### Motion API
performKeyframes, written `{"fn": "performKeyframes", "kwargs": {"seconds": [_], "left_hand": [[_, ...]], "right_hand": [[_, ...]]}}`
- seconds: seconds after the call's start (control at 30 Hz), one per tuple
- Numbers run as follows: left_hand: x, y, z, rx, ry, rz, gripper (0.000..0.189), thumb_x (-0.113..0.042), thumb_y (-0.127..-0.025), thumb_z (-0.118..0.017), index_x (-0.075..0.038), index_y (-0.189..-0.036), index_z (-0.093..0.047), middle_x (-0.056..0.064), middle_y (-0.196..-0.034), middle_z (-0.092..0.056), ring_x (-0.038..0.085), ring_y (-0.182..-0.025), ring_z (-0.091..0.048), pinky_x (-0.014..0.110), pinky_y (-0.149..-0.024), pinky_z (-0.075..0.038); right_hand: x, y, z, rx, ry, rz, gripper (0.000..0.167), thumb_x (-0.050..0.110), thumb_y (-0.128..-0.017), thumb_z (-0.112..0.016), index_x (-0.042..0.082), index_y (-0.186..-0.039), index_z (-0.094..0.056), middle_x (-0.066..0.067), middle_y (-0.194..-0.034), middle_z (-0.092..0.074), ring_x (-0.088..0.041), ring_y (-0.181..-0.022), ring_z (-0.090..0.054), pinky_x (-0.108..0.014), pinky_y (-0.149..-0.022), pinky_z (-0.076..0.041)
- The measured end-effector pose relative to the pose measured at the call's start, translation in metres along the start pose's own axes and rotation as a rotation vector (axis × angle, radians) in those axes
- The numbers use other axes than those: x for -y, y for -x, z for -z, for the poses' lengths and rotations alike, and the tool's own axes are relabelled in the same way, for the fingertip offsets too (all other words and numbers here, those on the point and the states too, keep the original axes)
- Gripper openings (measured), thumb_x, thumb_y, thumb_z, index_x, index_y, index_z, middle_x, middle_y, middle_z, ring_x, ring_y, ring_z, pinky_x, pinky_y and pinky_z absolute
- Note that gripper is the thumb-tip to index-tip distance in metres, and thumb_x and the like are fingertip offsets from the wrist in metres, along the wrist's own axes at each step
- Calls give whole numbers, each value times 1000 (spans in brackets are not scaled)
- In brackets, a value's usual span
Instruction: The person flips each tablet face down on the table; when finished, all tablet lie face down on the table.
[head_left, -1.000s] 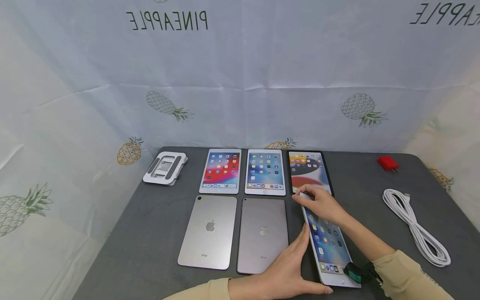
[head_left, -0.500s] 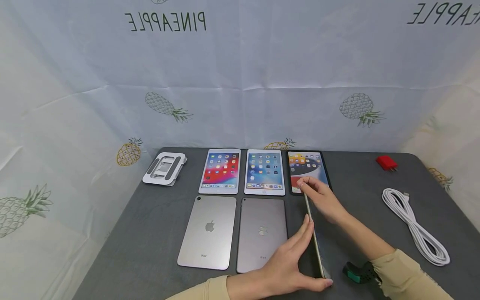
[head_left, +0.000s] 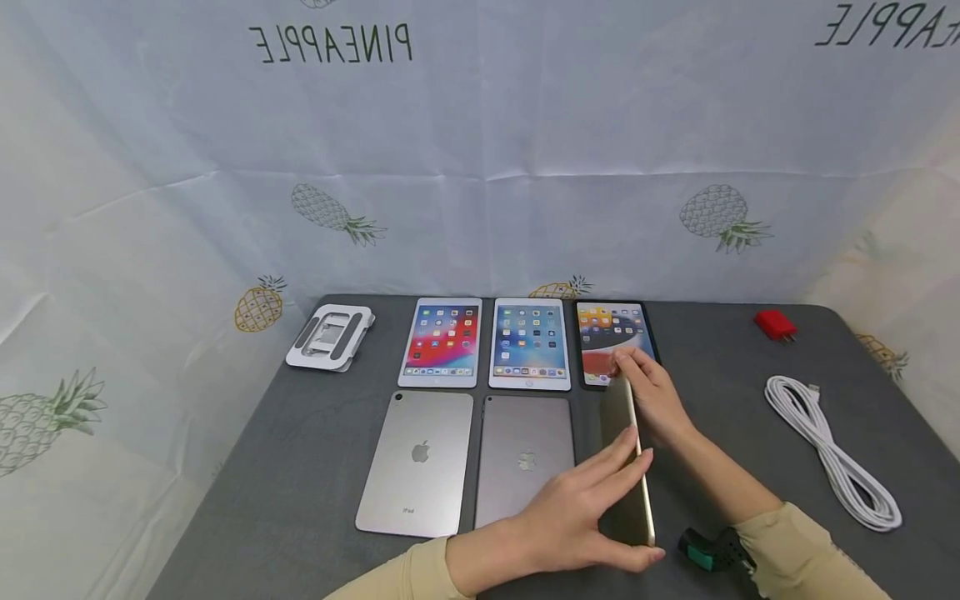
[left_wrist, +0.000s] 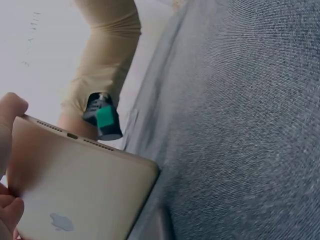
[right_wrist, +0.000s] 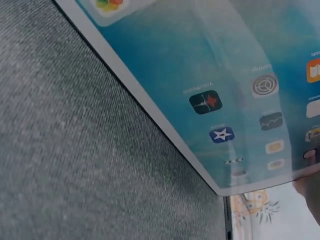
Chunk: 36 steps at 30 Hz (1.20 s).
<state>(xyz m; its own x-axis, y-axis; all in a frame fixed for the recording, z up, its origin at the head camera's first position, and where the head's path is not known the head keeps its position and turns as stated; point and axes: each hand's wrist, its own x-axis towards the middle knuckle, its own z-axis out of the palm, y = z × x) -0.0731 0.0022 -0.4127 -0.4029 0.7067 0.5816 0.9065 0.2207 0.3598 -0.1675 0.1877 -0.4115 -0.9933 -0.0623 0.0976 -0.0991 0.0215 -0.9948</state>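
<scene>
A gold-backed tablet (head_left: 617,412) stands tipped up on its long edge, gripped by both hands. My left hand (head_left: 573,512) has its thumb at the near end and fingers on the raised edge. The far end is pinched by my right hand (head_left: 656,400), in front of a black-framed tablet (head_left: 611,329) lying screen up. In the left wrist view the gold tablet's back (left_wrist: 82,185) shows a logo, with a charging port and speaker holes along its end. Its lit screen (right_wrist: 165,80) with app icons faces the right wrist camera.
Two white-framed tablets, one with a red-blue screen (head_left: 441,342) and one with a blue screen (head_left: 530,343), lie at the back. Silver (head_left: 416,479) and grey (head_left: 525,442) tablets lie face down. A white folding stand (head_left: 330,335), red charger plug (head_left: 774,325) and coiled white cable (head_left: 832,454) flank them.
The gold tablet has turned from lying screen up to standing on edge, its back now facing left. My right hand has moved slightly right with the far end; the left fingers now reach over its edge.
</scene>
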Motion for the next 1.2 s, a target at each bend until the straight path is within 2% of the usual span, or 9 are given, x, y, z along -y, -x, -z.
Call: {"fn": "performKeyframes", "kwargs": {"seconds": [0.07, 0.17, 0.33, 0.43, 0.57, 0.63, 0.77, 0.97, 1.2], "left_hand": [[-1, 0, -3, 1, -1, 9, 100, -37, -75, -84, 0, -151, -30, 20, -158, -20, 19, -145, -23, 22, -107, -33], [-2, 0, -8, 14, -3, 15, 104, -38, -74, -84, 0, -152, -26, 19, -160, -16, 19, -146, -19, 23, -107, -32], [0, 2, -18, 48, -32, -1, 111, -40, -73, -85, 3, -153, -21, 19, -161, -7, 21, -147, -17, 23, -108, -30], [1, 5, -23, 105, -16, 32, 114, -40, -75, -83, 2, -154, -13, 17, -162, -1, 20, -147, -15, 24, -108, -32], [3, 11, -29, 203, 29, 97, 113, -39, -81, -78, -4, -156, -2, 12, -163, 3, 16, -147, -12, 22, -106, -33], [3, 13, -31, 230, 35, 104, 110, -38, -84, -76, -5, -156, 0, 11, -163, 4, 15, -147, -11, 21, -106, -32], [5, 14, -35, 227, -32, 75, 107, -42, -85, -74, -5, -156, -3, 12, -162, -1, 15, -147, -11, 20, -108, -29], [5, 12, -37, 241, -103, 21, 100, -45, -88, -70, -6, -156, -8, 13, -161, -7, 15, -147, -11, 18, -108, -26], [5, 11, -43, 306, -204, -20, 90, -52, -91, -63, -11, -157, -17, 13, -160, -17, 16, -147, -10, 17, -110, -22]], "right_hand": [[1, 1, 3, 18, 1, -9, 39, 33, -104, -46, -6, -102, -51, -3, -94, -55, -19, -89, -51, -25, -70, -48], [2, 3, 8, 33, 30, -41, 35, 35, -103, -47, 2, -104, -56, 0, -96, -59, -17, -92, -55, -25, -73, -52], [3, 9, 17, 56, 148, -38, 37, 37, -103, -46, 4, -115, -58, -2, -106, -63, -20, -103, -57, -26, -80, -53], [4, 12, 21, 72, 199, -13, 42, 37, -104, -45, 1, -121, -56, -5, -113, -63, -20, -105, -56, -26, -82, -53], [3, 16, 28, 73, 222, 4, 45, 37, -105, -42, 0, -127, -54, 1, -115, -63, -17, -101, -57, -26, -81, -53], [3, 18, 32, 71, 230, 11, 45, 36, -105, -41, -1, -128, -53, 3, -115, -63, -16, -100, -57, -27, -79, -53], [3, 22, 39, 62, 250, 14, 46, 35, -105, -42, 1, -133, -54, 3, -119, -65, -11, -99, -60, -26, -78, -54], [4, 28, 50, 27, 278, -39, 50, 39, -103, -45, 7, -141, -52, 4, -122, -67, -6, -98, -66, -29, -74, -57], [-4, 35, 59, -29, 286, -104, 51, 41, -102, -48, 5, -138, -54, 17, -109, -70, -8, -84, -69, -32, -64, -58]]}}
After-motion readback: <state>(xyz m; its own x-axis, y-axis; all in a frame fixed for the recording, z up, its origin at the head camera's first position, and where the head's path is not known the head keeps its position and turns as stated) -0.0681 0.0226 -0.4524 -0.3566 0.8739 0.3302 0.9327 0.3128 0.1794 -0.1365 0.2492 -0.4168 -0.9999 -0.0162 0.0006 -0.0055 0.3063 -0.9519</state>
